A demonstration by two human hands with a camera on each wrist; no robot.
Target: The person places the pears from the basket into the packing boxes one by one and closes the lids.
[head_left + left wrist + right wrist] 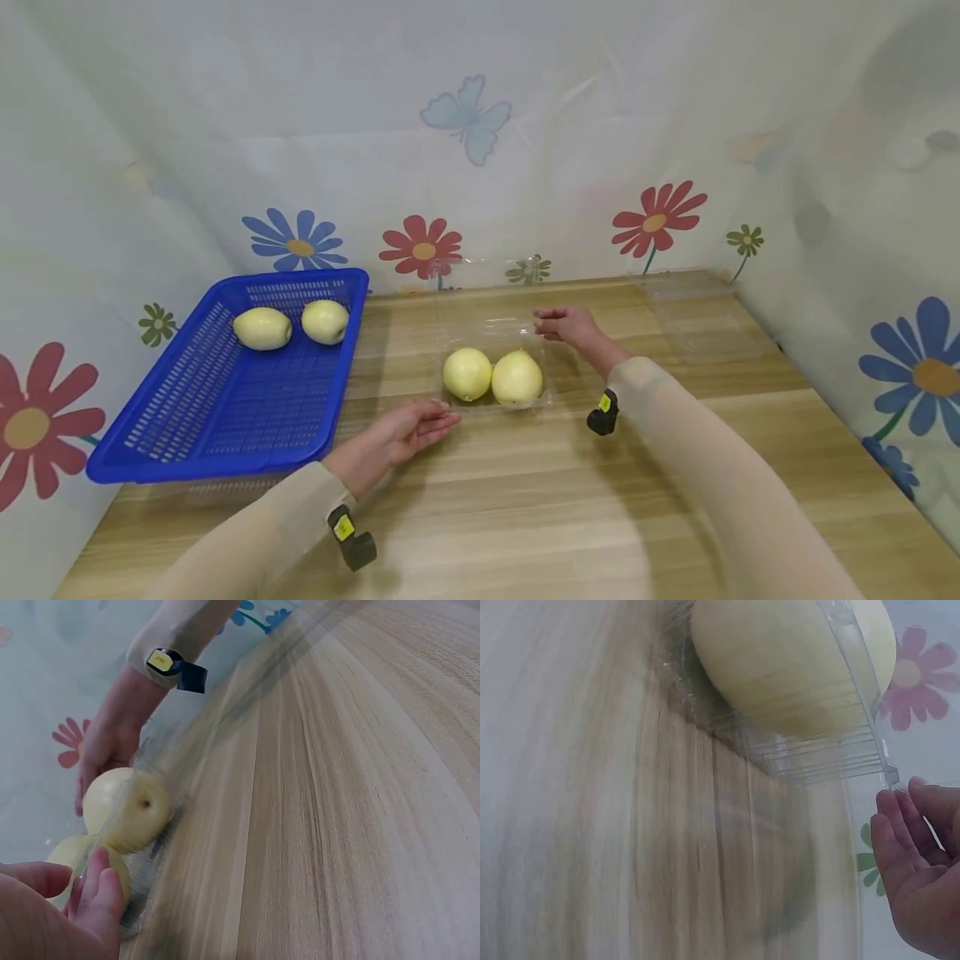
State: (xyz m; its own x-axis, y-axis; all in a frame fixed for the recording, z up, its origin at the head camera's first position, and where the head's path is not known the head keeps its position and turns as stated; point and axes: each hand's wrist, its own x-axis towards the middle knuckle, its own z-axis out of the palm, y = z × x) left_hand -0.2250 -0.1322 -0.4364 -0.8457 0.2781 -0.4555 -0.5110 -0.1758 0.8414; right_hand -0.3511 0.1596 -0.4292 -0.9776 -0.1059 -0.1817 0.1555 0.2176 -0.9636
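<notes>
A clear plastic clamshell box [491,329] stands on the wooden table with its lid raised at the back. Side by side in its base sit two pale yellow pear-like fruits, the left one [467,374] and the right one [517,378]. My left hand [405,433] is at the box's near left corner; its thumb and fingertips [96,870] pinch the rim. At the far right corner, near the hinge, my right hand [573,329] pinches the plastic edge [889,774] between thumb and fingers.
To the left is a blue plastic basket [341,392] with two more pale yellow fruits [262,328] in its far part. Another clear plastic container [697,321] lies at the back right. A flower-printed curtain [540,192] borders the table's back and sides.
</notes>
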